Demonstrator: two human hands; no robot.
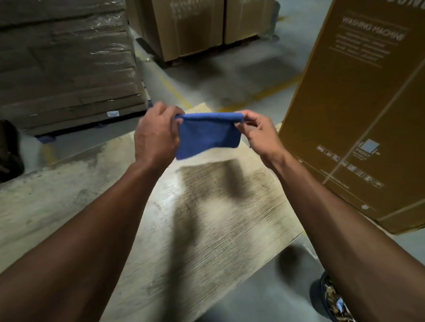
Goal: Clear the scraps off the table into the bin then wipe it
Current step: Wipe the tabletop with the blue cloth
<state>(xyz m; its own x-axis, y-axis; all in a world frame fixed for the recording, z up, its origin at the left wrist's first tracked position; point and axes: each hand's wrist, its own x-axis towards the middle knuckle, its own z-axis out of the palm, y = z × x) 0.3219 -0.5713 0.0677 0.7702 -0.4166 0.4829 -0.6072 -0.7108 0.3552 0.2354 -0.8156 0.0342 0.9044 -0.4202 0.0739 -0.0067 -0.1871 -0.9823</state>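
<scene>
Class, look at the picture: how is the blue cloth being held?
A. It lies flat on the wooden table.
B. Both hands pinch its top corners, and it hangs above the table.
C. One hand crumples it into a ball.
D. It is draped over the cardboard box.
B: the left hand and right hand each pinch a top corner of the blue cloth, which hangs above the pale wooden table.

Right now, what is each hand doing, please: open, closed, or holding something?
Left hand: closed, pinching the left top corner of the blue cloth.
Right hand: closed, pinching its right top corner.
</scene>
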